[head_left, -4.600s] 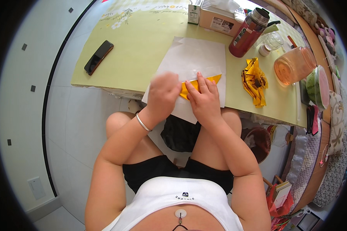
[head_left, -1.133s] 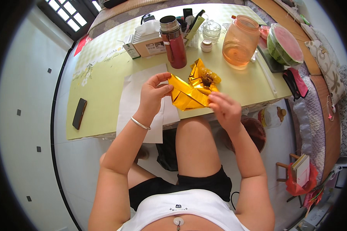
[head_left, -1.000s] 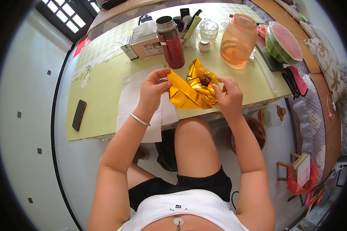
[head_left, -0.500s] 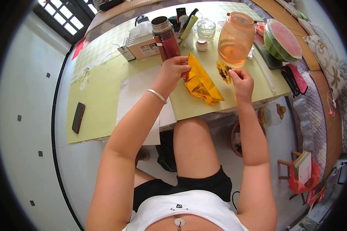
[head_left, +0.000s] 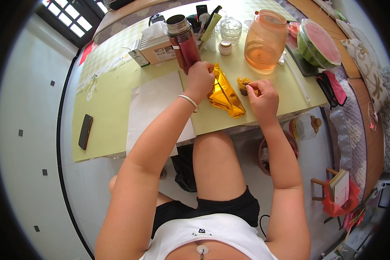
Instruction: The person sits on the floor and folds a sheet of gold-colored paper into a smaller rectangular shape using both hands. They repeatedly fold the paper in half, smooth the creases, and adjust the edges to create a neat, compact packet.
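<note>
A shiny gold foil pouch [head_left: 226, 96] stands slanted near the table's front edge. My left hand [head_left: 200, 79], a bangle at its wrist, is closed on the pouch's upper left edge. To the right, my right hand [head_left: 263, 99] pinches a small crinkled yellow wrapper with dark pieces [head_left: 243, 83], a short way from the pouch. The exact kind of the dark pieces cannot be made out. Just behind my left hand rises an uncapped dark red thermos flask [head_left: 185, 47]. White paper sheets [head_left: 154, 110] lie left of the pouch, partly under my left forearm.
An orange translucent jar [head_left: 265, 43] holding some liquid stands behind my right hand. A small white-lidded jar [head_left: 225, 47], a glass cup [head_left: 231, 31] and a tissue box [head_left: 159, 47] are at the back. A wrapped watermelon half [head_left: 318, 45] sits right; a phone [head_left: 86, 131] lies left.
My right hand has moved left and slightly down with the yellow wrapper, closer to the pouch. My left hand has turned, its back now facing up, still gripping the pouch's edge.
</note>
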A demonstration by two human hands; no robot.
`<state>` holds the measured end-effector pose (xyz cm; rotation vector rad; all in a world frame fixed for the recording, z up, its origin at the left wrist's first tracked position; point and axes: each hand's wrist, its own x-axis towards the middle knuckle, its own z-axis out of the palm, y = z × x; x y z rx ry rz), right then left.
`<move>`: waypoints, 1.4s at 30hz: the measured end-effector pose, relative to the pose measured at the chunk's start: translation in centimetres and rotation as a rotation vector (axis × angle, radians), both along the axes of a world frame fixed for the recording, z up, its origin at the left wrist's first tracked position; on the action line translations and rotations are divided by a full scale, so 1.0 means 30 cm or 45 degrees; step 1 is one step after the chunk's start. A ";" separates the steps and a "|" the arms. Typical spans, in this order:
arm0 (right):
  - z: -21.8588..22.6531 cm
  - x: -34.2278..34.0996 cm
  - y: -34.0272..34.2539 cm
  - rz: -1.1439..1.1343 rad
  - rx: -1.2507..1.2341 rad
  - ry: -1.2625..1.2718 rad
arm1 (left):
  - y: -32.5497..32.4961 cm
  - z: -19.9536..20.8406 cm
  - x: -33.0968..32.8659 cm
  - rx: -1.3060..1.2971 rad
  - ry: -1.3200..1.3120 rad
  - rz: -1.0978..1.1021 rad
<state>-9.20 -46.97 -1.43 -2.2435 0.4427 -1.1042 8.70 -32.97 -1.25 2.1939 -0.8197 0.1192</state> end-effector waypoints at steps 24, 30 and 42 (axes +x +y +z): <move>0.031 0.086 0.157 0.265 -0.388 0.108 | 0.720 0.186 -0.188 0.034 -0.140 -0.208; 0.079 0.055 0.296 0.633 -0.540 0.118 | 0.994 0.188 -0.298 0.317 -0.376 -0.464; 0.013 0.074 0.624 1.098 -1.032 0.470 | 1.148 0.040 -0.338 0.303 -0.479 -0.228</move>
